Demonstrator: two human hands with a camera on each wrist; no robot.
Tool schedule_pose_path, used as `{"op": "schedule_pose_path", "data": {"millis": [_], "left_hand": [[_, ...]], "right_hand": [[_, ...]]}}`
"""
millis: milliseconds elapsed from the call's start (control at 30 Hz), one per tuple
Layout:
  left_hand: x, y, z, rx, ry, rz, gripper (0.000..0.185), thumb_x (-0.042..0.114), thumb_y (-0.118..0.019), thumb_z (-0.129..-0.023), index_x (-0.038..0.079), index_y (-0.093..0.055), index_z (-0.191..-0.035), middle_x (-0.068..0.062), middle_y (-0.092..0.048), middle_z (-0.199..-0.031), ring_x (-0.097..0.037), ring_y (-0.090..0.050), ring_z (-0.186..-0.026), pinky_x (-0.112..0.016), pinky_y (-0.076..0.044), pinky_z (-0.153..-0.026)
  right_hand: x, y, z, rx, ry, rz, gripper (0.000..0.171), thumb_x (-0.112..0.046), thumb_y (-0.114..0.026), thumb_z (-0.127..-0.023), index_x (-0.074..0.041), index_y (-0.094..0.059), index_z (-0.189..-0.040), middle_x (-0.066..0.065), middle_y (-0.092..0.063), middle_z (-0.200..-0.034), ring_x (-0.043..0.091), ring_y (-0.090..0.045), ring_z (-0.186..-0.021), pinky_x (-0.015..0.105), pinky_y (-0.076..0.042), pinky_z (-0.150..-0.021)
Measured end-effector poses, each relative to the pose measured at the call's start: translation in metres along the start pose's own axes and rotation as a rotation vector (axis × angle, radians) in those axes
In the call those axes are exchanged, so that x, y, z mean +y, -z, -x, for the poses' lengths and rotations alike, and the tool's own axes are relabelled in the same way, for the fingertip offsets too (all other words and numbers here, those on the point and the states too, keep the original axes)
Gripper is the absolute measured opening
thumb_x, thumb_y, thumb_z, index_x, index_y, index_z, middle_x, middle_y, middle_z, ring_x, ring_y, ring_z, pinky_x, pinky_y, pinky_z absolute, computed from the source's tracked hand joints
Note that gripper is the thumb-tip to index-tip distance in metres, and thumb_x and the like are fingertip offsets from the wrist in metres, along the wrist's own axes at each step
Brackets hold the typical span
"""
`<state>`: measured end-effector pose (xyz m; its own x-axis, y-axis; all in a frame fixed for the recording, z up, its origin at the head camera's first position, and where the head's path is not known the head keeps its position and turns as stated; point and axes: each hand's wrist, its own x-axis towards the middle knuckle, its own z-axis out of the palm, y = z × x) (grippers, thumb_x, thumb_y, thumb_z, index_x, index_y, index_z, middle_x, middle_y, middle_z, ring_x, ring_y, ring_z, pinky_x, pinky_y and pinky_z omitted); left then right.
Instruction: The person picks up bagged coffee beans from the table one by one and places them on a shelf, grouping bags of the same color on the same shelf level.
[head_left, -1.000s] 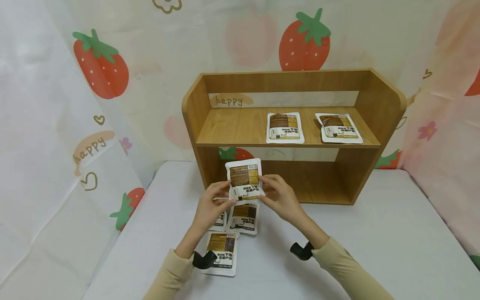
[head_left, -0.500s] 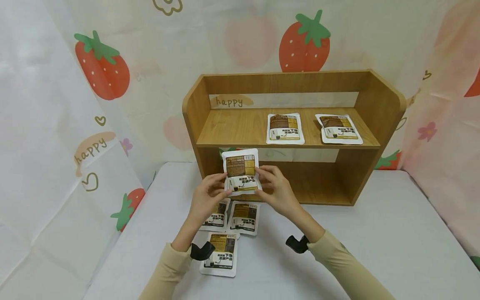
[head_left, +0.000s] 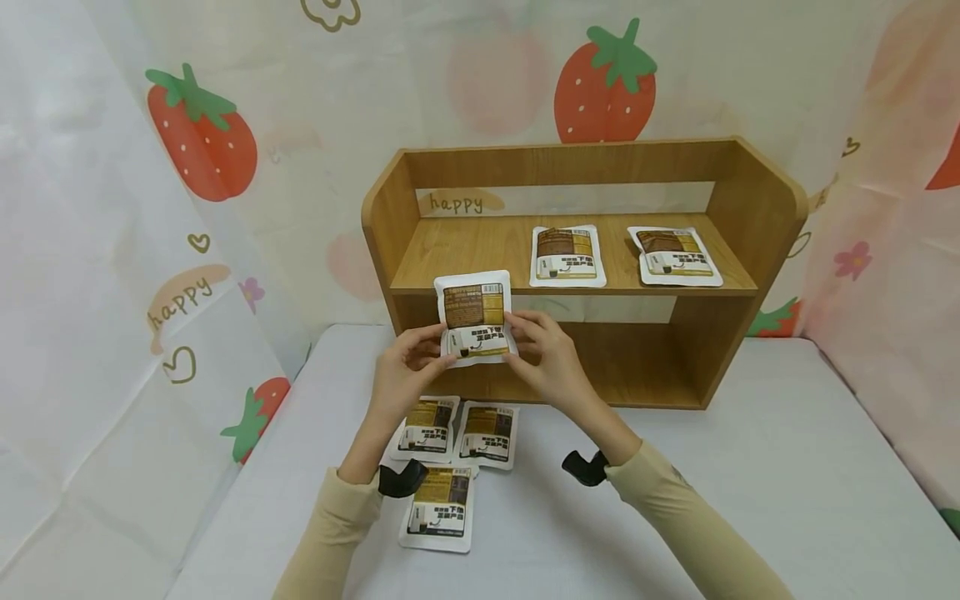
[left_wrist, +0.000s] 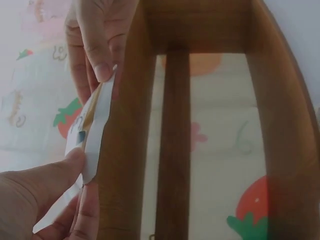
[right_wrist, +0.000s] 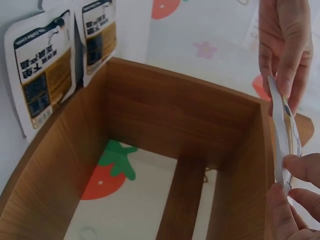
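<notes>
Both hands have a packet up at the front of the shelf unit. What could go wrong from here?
1. The held packet is pinched only at its lower edges by the left hand and right hand; it already bends in the wrist views, so it may fold or slip.
2. Its top overlaps the upper shelf's front edge and could catch there.
3. Two packets fill the shelf's right part; sliding in too far right could shove them.

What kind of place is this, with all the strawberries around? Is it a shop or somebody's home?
Probably neither: it looks like a small staged tabletop corner. A strawberry-print curtain hangs round a table draped in white, on which stands a little wooden shelf. Identical snack packets lie on the shelf and the table, and both hands hold one packet.
</notes>
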<state>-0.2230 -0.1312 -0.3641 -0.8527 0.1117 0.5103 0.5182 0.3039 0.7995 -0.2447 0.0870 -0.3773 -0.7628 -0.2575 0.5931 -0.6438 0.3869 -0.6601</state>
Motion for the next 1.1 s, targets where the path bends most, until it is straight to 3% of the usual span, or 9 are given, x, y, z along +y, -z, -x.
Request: {"op": "schedule_pose_path", "data": {"millis": [267,400,600,700,800,933,1100], "left_hand": [[0.017,0.001,-0.009,0.057,0.000,-0.014,0.035,-0.002,-0.069,-0.080,-0.006,-0.062,-0.114,-0.022,-0.060,-0.110,-0.035,-0.060,-0.092,-0.026,-0.053,-0.075],[0.021,0.003,-0.014,0.065,0.004,-0.008,0.035,-0.003,-0.069,-0.080,-0.007,-0.062,-0.114,-0.023,-0.059,-0.111,-0.036,-0.059,-0.094,-0.034,-0.053,-0.078],[0.025,0.007,-0.020,0.021,0.020,0.024,0.042,-0.006,-0.069,-0.077,-0.009,-0.059,-0.118,-0.024,-0.055,-0.118,-0.036,-0.055,-0.099,-0.048,-0.050,-0.084],[0.023,0.008,-0.022,0.018,0.021,0.030,0.044,-0.007,-0.070,-0.076,-0.009,-0.058,-0.119,-0.024,-0.055,-0.120,-0.035,-0.055,-0.099,-0.047,-0.050,-0.084],[0.011,0.008,-0.026,0.029,0.002,0.029,0.046,-0.006,-0.072,-0.075,-0.006,-0.059,-0.119,-0.022,-0.056,-0.120,-0.033,-0.055,-0.098,-0.046,-0.050,-0.083],[-0.006,0.007,-0.033,0.051,-0.062,-0.020,0.047,-0.002,-0.074,-0.073,-0.001,-0.062,-0.119,-0.017,-0.058,-0.119,-0.030,-0.058,-0.096,-0.043,-0.052,-0.082],[-0.012,0.008,-0.037,0.065,-0.141,-0.104,0.042,0.003,-0.073,-0.076,0.001,-0.064,-0.116,-0.011,-0.060,-0.121,-0.025,-0.061,-0.102,-0.034,-0.053,-0.083]], "right_hand": [[-0.007,0.003,-0.014,0.016,-0.013,-0.005,0.047,-0.001,-0.069,-0.081,0.000,-0.055,-0.126,0.014,-0.051,-0.122,0.025,-0.059,-0.102,0.030,-0.054,-0.081],[-0.009,0.004,-0.019,0.009,-0.009,-0.006,0.047,-0.001,-0.068,-0.082,0.001,-0.054,-0.127,0.014,-0.048,-0.125,0.026,-0.057,-0.107,0.031,-0.053,-0.084],[-0.011,0.005,-0.027,-0.016,0.006,0.005,0.051,-0.001,-0.070,-0.080,0.005,-0.052,-0.128,0.017,-0.045,-0.128,0.028,-0.053,-0.112,0.033,-0.051,-0.088],[-0.013,0.005,-0.029,-0.029,-0.003,0.004,0.053,0.000,-0.070,-0.079,0.005,-0.051,-0.128,0.018,-0.043,-0.129,0.029,-0.052,-0.113,0.033,-0.050,-0.089],[-0.014,0.005,-0.032,-0.038,-0.012,0.002,0.053,-0.001,-0.070,-0.080,0.004,-0.051,-0.129,0.018,-0.042,-0.129,0.029,-0.051,-0.115,0.033,-0.049,-0.090],[-0.014,0.004,-0.035,-0.038,-0.003,0.009,0.050,-0.001,-0.068,-0.081,0.004,-0.052,-0.128,0.019,-0.042,-0.130,0.029,-0.052,-0.113,0.033,-0.049,-0.090],[-0.011,0.002,-0.038,-0.037,0.009,0.048,0.041,-0.004,-0.066,-0.084,0.003,-0.057,-0.123,0.018,-0.045,-0.131,0.030,-0.055,-0.110,0.035,-0.052,-0.086]]}}
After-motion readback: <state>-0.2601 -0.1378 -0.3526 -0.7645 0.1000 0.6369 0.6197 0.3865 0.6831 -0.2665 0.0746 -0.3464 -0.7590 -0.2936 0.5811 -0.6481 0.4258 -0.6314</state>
